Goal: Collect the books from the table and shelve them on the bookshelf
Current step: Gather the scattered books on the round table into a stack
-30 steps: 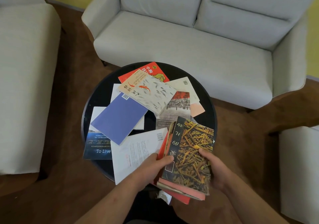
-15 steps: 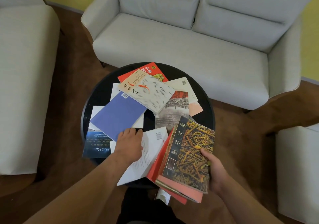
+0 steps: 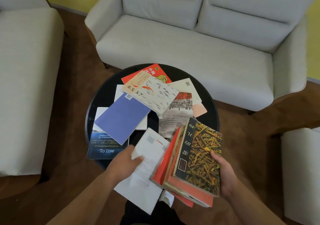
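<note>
A round black table [image 3: 210, 103] carries several scattered books: a purple one [image 3: 122, 119], a pale one with fish [image 3: 150, 92], a red one [image 3: 153, 72], a dark "To Live" book [image 3: 105, 149] and a grey city-cover book [image 3: 176, 115]. My right hand [image 3: 223, 173] grips a small stack, topped by a black book with yellow twigs [image 3: 199, 157] over red books [image 3: 164, 165]. My left hand [image 3: 125, 162] pinches a white book [image 3: 145, 169] at its left edge, lifted off the near table rim and tilted toward the stack.
A light grey sofa [image 3: 181, 39] stands behind the table. A grey armchair [image 3: 22, 79] is on the left and another seat [image 3: 301, 169] at the right. Brown floor surrounds the table. No bookshelf is in view.
My left hand left the held stack, reached to the white book on the table, took hold of it and has lifted it toward me. The right hand keeps the stack, shifted slightly right.
</note>
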